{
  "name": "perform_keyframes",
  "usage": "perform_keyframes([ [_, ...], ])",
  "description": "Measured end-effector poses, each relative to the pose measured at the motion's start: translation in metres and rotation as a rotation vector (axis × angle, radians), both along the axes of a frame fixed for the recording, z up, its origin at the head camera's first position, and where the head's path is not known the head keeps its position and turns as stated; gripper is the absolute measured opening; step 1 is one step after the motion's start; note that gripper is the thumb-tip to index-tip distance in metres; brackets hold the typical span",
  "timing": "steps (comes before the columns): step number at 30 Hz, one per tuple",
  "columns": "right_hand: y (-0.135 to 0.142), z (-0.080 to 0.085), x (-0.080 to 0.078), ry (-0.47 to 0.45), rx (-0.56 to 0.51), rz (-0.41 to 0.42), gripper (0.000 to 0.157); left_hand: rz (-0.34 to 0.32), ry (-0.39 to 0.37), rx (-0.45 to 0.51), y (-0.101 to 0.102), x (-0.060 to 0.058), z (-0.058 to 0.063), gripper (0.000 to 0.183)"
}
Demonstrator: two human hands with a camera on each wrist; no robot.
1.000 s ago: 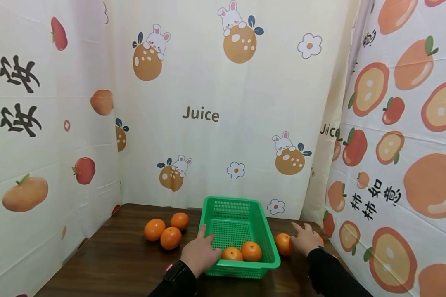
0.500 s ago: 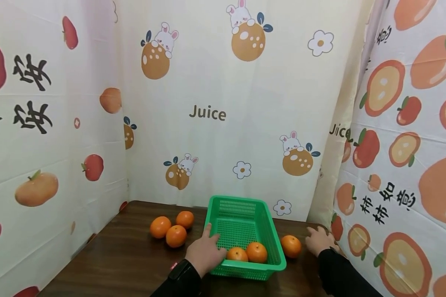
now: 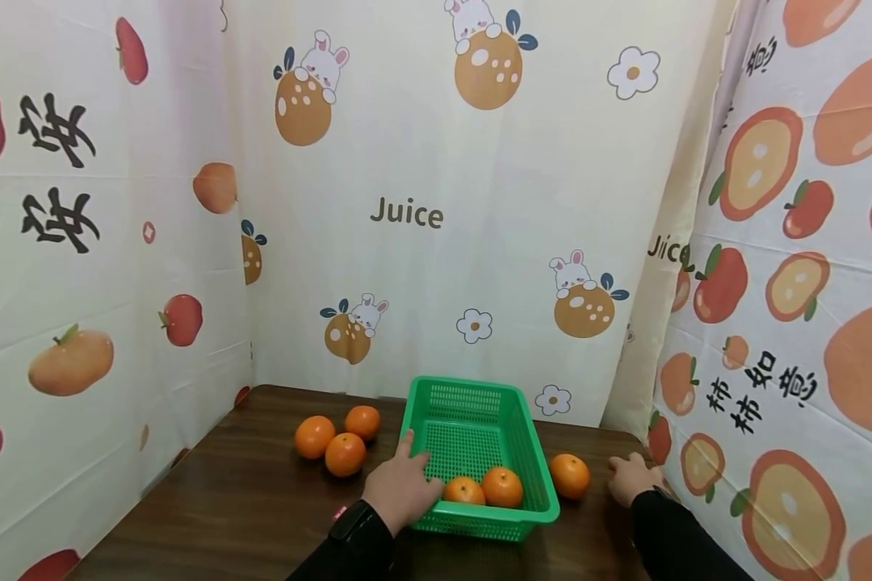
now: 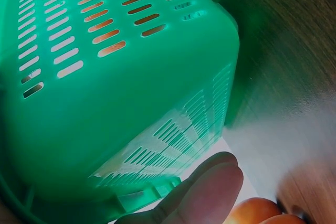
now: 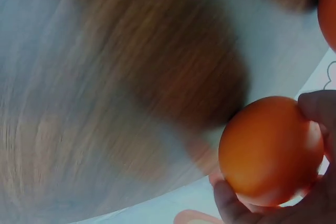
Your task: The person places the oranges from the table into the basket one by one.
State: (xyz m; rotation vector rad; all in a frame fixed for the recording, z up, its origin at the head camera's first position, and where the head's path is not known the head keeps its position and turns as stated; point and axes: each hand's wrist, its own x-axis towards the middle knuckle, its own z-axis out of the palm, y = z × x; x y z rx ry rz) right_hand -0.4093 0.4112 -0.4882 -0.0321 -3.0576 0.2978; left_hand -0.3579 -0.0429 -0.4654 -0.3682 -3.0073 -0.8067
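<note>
A green plastic basket [image 3: 505,524] stands on the table, with two oranges [image 3: 502,487] at its near end. My left hand [image 3: 401,488] holds the basket at its near left rim, with fingers along the outer wall in the left wrist view. Right of the basket, my right hand [image 3: 632,478] is low at the table's right side. The right wrist view shows its thumb and fingers curled round an orange [image 5: 270,153], which the hand hides in the head view. Between that hand and the basket lies another orange [image 3: 570,476].
Three oranges [image 3: 345,455] sit in a group on the dark wood table [image 3: 240,492], left of the basket. A printed curtain [image 3: 436,266] closes off the back, and fruit-patterned cloths [image 3: 763,339] hang at both sides. A small red tag [image 3: 340,512] shows by the left wrist.
My right hand has moved right, away from the orange beside the basket, to the far-right orange, and its fingers have curled in. The left hand keeps its place on the basket. The head view has shifted slightly.
</note>
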Motion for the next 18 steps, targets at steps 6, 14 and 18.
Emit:
perform_keyframes([
  [6,0.0,-0.003,0.005,0.008,0.006,0.017,0.033,0.0,0.003,-0.004,-0.001,0.001,0.001,0.061],
  [14,-0.011,0.0,0.008,-0.046,0.051,-0.021,0.029,0.005,-0.002,-0.013,0.0,0.002,0.004,0.06],
  [18,-0.024,0.009,0.013,-0.097,0.025,-0.069,0.032,0.007,0.004,-0.026,0.0,0.001,0.006,0.06],
])
